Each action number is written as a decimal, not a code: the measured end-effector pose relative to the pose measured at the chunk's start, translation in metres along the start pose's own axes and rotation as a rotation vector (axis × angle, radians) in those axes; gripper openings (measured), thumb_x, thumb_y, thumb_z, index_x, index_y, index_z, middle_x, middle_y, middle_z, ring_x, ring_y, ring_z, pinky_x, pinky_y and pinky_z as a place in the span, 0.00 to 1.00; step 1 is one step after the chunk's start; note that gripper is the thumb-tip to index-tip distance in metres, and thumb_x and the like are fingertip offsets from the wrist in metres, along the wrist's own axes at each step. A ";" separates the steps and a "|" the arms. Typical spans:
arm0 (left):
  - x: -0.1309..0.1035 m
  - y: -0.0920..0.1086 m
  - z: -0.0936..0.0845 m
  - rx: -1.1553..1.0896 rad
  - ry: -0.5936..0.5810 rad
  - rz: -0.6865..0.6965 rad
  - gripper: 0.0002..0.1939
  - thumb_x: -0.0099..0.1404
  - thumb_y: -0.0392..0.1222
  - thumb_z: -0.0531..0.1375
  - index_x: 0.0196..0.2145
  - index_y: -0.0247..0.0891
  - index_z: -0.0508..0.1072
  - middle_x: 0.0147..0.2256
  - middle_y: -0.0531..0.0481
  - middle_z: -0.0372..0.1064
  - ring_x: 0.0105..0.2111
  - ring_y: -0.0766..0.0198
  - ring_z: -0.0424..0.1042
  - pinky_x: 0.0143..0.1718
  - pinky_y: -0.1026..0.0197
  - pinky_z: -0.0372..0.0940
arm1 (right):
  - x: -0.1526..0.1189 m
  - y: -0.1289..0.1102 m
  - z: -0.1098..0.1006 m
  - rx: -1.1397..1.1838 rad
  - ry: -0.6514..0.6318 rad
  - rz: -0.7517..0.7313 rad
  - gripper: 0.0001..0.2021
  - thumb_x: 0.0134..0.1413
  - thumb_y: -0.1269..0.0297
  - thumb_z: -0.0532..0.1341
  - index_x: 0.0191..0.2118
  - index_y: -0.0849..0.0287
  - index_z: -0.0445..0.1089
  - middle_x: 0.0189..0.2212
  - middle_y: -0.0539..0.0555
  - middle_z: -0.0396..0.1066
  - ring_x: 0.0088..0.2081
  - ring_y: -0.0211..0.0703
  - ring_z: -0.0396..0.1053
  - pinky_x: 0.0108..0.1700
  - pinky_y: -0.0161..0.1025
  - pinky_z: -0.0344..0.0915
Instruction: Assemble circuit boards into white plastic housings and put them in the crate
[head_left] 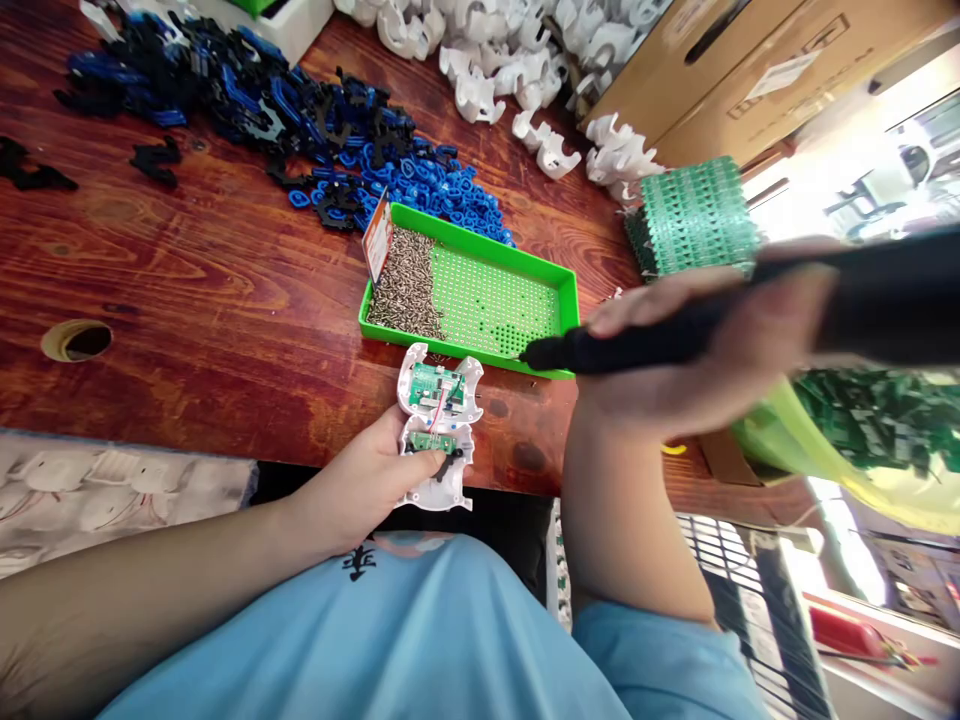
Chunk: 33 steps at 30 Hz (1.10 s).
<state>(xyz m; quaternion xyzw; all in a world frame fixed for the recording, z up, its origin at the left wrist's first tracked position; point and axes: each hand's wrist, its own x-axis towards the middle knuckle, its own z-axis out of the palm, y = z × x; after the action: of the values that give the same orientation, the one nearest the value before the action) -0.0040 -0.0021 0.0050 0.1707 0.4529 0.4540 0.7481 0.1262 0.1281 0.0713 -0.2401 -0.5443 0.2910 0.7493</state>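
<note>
My left hand grips a white plastic housing at the table's front edge, its thumb lying over the lower part. Green circuit boards with thin red and white wires show inside the two housing parts. My right hand is wrapped round a black electric screwdriver, which points left. The screwdriver's tip is over the front right of a green tray. Small screws fill the tray's left end, and a perforated plate with rows of holes covers the rest.
Blue and black plastic parts are heaped behind the tray, with white shells farther back. Cardboard boxes and a green stack stand at the back right. A yellow-green bin of green pieces is at the right. The table has a round hole at left.
</note>
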 end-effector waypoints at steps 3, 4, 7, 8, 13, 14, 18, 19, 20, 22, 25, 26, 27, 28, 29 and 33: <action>0.000 0.000 -0.001 -0.007 -0.011 -0.006 0.12 0.59 0.37 0.64 0.42 0.40 0.74 0.38 0.51 0.78 0.36 0.60 0.76 0.39 0.60 0.69 | 0.009 0.039 0.005 -0.069 -0.002 -0.040 0.13 0.54 0.53 0.63 0.36 0.50 0.59 0.19 0.43 0.56 0.15 0.33 0.55 0.15 0.34 0.52; -0.001 0.000 -0.001 -0.010 -0.013 -0.008 0.12 0.59 0.37 0.65 0.42 0.41 0.74 0.38 0.52 0.78 0.36 0.60 0.76 0.39 0.60 0.69 | 0.009 0.048 0.006 -0.101 -0.012 -0.019 0.14 0.55 0.50 0.63 0.37 0.50 0.58 0.20 0.44 0.57 0.16 0.32 0.54 0.15 0.34 0.52; -0.001 -0.001 -0.001 -0.019 -0.013 -0.013 0.12 0.59 0.37 0.65 0.43 0.41 0.74 0.37 0.52 0.78 0.36 0.59 0.76 0.39 0.59 0.69 | 0.006 0.056 0.006 -0.167 -0.039 0.064 0.17 0.54 0.45 0.62 0.38 0.47 0.58 0.23 0.45 0.59 0.17 0.32 0.53 0.16 0.35 0.55; -0.001 -0.001 -0.001 -0.022 -0.011 -0.013 0.13 0.59 0.37 0.65 0.43 0.41 0.74 0.38 0.51 0.78 0.37 0.59 0.76 0.39 0.59 0.69 | 0.004 0.055 0.006 -0.170 -0.044 0.088 0.16 0.53 0.45 0.63 0.38 0.47 0.59 0.23 0.44 0.59 0.17 0.32 0.54 0.16 0.35 0.55; 0.000 -0.001 -0.001 -0.022 0.006 -0.021 0.14 0.58 0.36 0.65 0.44 0.40 0.74 0.39 0.49 0.78 0.37 0.58 0.76 0.40 0.59 0.69 | 0.001 0.056 0.003 -0.116 0.001 0.047 0.15 0.48 0.50 0.66 0.37 0.47 0.63 0.21 0.43 0.58 0.17 0.33 0.55 0.16 0.35 0.57; 0.000 -0.001 -0.001 -0.021 0.008 -0.022 0.15 0.58 0.36 0.65 0.44 0.40 0.74 0.39 0.49 0.78 0.37 0.58 0.76 0.40 0.59 0.69 | 0.001 0.058 0.003 -0.113 0.009 0.027 0.15 0.47 0.49 0.66 0.37 0.47 0.63 0.21 0.43 0.58 0.16 0.33 0.55 0.15 0.35 0.57; 0.000 -0.001 -0.001 -0.020 0.003 -0.029 0.14 0.59 0.37 0.65 0.44 0.40 0.74 0.38 0.50 0.78 0.36 0.59 0.76 0.39 0.59 0.70 | 0.002 0.061 0.003 -0.112 0.005 0.016 0.15 0.48 0.49 0.65 0.37 0.48 0.63 0.19 0.42 0.55 0.16 0.34 0.55 0.15 0.35 0.54; 0.000 -0.001 -0.001 -0.021 0.000 -0.030 0.14 0.59 0.37 0.65 0.44 0.40 0.74 0.38 0.50 0.78 0.36 0.59 0.76 0.39 0.59 0.70 | 0.003 0.059 0.003 -0.110 -0.006 0.031 0.14 0.49 0.51 0.65 0.37 0.47 0.63 0.19 0.42 0.56 0.16 0.34 0.55 0.15 0.36 0.54; 0.000 -0.001 -0.002 -0.021 -0.003 -0.032 0.13 0.59 0.37 0.64 0.43 0.40 0.74 0.38 0.50 0.78 0.35 0.59 0.76 0.39 0.59 0.70 | 0.003 0.058 0.004 -0.107 -0.020 0.050 0.12 0.49 0.52 0.65 0.36 0.47 0.63 0.18 0.42 0.56 0.16 0.35 0.55 0.15 0.36 0.53; 0.001 -0.001 -0.002 -0.019 -0.006 -0.033 0.13 0.59 0.36 0.64 0.43 0.41 0.73 0.38 0.51 0.78 0.35 0.60 0.76 0.38 0.59 0.70 | 0.004 0.055 0.003 -0.094 -0.042 0.076 0.11 0.50 0.53 0.65 0.35 0.46 0.62 0.18 0.43 0.57 0.15 0.35 0.54 0.15 0.37 0.52; 0.001 0.000 -0.002 -0.014 -0.009 -0.031 0.13 0.60 0.35 0.64 0.43 0.41 0.74 0.38 0.51 0.78 0.35 0.60 0.77 0.38 0.60 0.69 | 0.004 0.056 0.001 -0.068 -0.065 0.055 0.12 0.51 0.51 0.65 0.33 0.47 0.62 0.18 0.43 0.55 0.15 0.34 0.53 0.15 0.37 0.51; 0.001 0.000 -0.002 -0.013 -0.008 -0.029 0.12 0.60 0.35 0.64 0.43 0.41 0.74 0.39 0.50 0.78 0.36 0.60 0.77 0.39 0.60 0.69 | 0.003 0.059 0.001 -0.064 -0.062 0.036 0.13 0.51 0.50 0.65 0.33 0.48 0.61 0.19 0.43 0.55 0.15 0.34 0.52 0.15 0.36 0.50; 0.001 0.001 -0.001 -0.013 -0.008 -0.027 0.12 0.60 0.35 0.64 0.43 0.40 0.74 0.39 0.50 0.78 0.35 0.60 0.77 0.39 0.60 0.69 | 0.003 0.061 0.001 -0.067 -0.066 0.025 0.13 0.52 0.50 0.64 0.34 0.48 0.61 0.19 0.43 0.54 0.15 0.34 0.52 0.15 0.36 0.51; 0.001 0.001 -0.001 -0.014 -0.006 -0.025 0.12 0.60 0.36 0.64 0.43 0.40 0.74 0.40 0.50 0.78 0.35 0.60 0.77 0.39 0.60 0.69 | 0.002 0.063 0.001 -0.074 -0.063 0.018 0.12 0.53 0.50 0.64 0.35 0.48 0.61 0.19 0.43 0.54 0.15 0.34 0.52 0.15 0.36 0.51; 0.001 0.001 0.000 -0.015 -0.004 -0.023 0.12 0.60 0.36 0.64 0.43 0.40 0.74 0.40 0.50 0.78 0.35 0.60 0.76 0.39 0.60 0.69 | 0.001 0.064 0.002 -0.085 -0.054 0.011 0.12 0.54 0.52 0.63 0.36 0.48 0.61 0.19 0.43 0.55 0.15 0.34 0.52 0.15 0.35 0.51; 0.000 0.001 0.001 -0.018 -0.007 -0.016 0.13 0.59 0.36 0.64 0.44 0.41 0.74 0.38 0.52 0.78 0.35 0.61 0.76 0.38 0.61 0.70 | 0.004 0.044 0.005 -0.126 0.042 -0.043 0.07 0.59 0.59 0.58 0.37 0.51 0.59 0.19 0.43 0.56 0.16 0.32 0.54 0.17 0.33 0.53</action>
<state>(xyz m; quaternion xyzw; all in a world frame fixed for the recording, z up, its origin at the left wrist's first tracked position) -0.0038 -0.0015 0.0065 0.1618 0.4473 0.4516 0.7549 0.1149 0.1628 0.0452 -0.2811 -0.5508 0.2347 0.7500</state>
